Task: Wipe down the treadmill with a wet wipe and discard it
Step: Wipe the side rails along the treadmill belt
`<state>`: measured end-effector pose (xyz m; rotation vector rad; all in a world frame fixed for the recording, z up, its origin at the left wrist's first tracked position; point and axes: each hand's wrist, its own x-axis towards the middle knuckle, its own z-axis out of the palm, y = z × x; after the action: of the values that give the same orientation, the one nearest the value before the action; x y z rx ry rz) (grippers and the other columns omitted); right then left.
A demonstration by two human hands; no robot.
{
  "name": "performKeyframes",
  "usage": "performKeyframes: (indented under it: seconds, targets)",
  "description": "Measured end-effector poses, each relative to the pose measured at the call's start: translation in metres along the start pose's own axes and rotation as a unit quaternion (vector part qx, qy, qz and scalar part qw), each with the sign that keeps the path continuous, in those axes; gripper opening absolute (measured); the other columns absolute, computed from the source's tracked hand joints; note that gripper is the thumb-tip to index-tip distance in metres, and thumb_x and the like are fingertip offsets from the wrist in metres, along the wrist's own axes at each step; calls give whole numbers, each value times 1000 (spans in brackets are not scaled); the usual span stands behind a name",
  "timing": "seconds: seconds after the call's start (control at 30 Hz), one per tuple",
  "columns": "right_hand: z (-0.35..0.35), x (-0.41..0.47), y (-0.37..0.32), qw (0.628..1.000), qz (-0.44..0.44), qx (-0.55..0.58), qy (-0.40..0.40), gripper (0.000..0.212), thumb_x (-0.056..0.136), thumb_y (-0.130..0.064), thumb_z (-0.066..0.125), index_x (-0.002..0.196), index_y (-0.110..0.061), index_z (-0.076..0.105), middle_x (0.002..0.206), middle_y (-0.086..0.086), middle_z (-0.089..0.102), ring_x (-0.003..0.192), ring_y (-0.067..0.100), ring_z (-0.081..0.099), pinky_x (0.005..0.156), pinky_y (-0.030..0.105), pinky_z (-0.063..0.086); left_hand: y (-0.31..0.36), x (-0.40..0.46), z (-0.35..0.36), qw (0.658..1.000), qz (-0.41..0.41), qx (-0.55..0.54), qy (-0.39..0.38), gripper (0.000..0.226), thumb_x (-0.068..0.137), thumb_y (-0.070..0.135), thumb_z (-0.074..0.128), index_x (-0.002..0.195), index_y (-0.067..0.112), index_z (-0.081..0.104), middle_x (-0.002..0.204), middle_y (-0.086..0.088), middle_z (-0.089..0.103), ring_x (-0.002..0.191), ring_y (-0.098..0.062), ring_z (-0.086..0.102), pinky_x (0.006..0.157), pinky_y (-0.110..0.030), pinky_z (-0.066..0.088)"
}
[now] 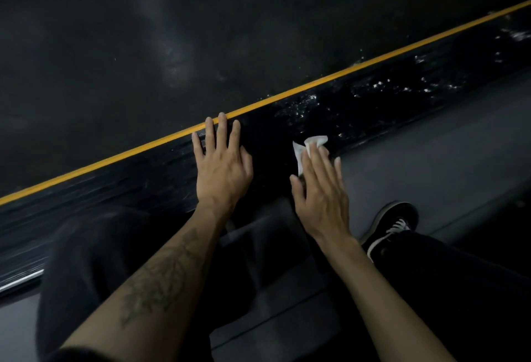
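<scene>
The right hand (319,189) presses a white wet wipe (307,149) flat-fingered onto the treadmill's glossy black side rail (373,103). Beside it, the left hand (222,163) rests there with its grip wide, fingertips reaching the yellow stripe (316,80).

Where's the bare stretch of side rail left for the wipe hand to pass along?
Free: the glossy black side rail running right, between the yellow stripe and the grey floor, and left past the left hand. Crowded: mid-rail, where the left hand rests flat beside the right hand pressing the wet wipe.

Black treadmill side rail (359,108), wet wipe (304,149) and left hand (222,166) flat on it.
</scene>
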<state>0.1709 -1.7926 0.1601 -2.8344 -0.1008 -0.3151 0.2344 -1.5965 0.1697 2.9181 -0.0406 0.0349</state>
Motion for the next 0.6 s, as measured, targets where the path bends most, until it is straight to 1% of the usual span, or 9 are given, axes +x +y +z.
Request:
performKeyframes:
  seconds: [0.1,0.17,0.27,0.33,0.37,0.4,0.47,0.53,0.6]
  targets:
    - [2,14,7,1000,-14,-21,5,57,107,-35,38,156,-5,39,166,10,33,155,25,25,127,51,18,1,-1,0,1000,5,4,5,61,103,37,26,160,16,30,171,-11,17,160,-32,5,127,-60,7]
    - [6,31,5,999,11,-39,-1,58,107,-38,36,157,-8,38,166,9,31,156,24,23,126,54,19,0,-1,0,1000,4,4,6,60,104,36,27,160,16,31,171,-12,17,159,-32,5,127,-60,7]
    - [10,37,-5,996,42,-73,-8,62,107,-42,33,158,-6,36,168,12,25,158,27,17,127,55,15,0,-1,1,1000,4,3,10,59,104,36,29,160,16,31,171,-12,19,159,-32,6,127,-60,8]
    - [9,32,-12,995,28,-95,-11,63,107,-43,35,156,-3,37,168,15,25,157,31,16,127,55,13,0,-1,1,1000,7,2,8,60,104,36,28,160,16,31,171,-12,19,159,-32,6,127,-60,8]
    - [7,29,-17,996,15,-91,-8,63,106,-42,36,155,-2,40,167,16,27,157,32,18,126,55,16,0,-1,1,1000,7,2,8,60,103,37,27,160,16,31,171,-12,18,159,-32,6,126,-60,9]
    - [6,25,-21,997,9,-74,-4,62,106,-42,37,153,-1,43,165,18,30,156,33,22,125,54,22,0,-1,1,1000,7,3,9,60,103,37,27,160,16,31,171,-12,18,159,-32,6,126,-60,9]
    - [7,16,-27,999,15,-40,2,61,105,-41,39,151,-1,45,164,17,33,154,31,28,119,48,34,-1,0,1,1000,6,2,7,60,104,36,28,160,16,30,171,-12,17,159,-32,5,127,-60,8]
    - [8,5,-28,1000,20,-24,1,60,106,-41,39,153,-4,43,165,14,33,154,28,28,116,46,37,-1,-1,2,1000,5,-1,4,59,105,35,30,160,16,30,171,-12,16,160,-32,4,127,-60,8]
    - [8,4,-21,1000,1,-5,-5,59,107,-40,38,155,-6,42,165,12,33,155,27,27,118,49,35,-1,-1,2,1000,5,-1,5,59,104,36,29,160,16,30,171,-12,16,159,-32,5,126,-60,9]
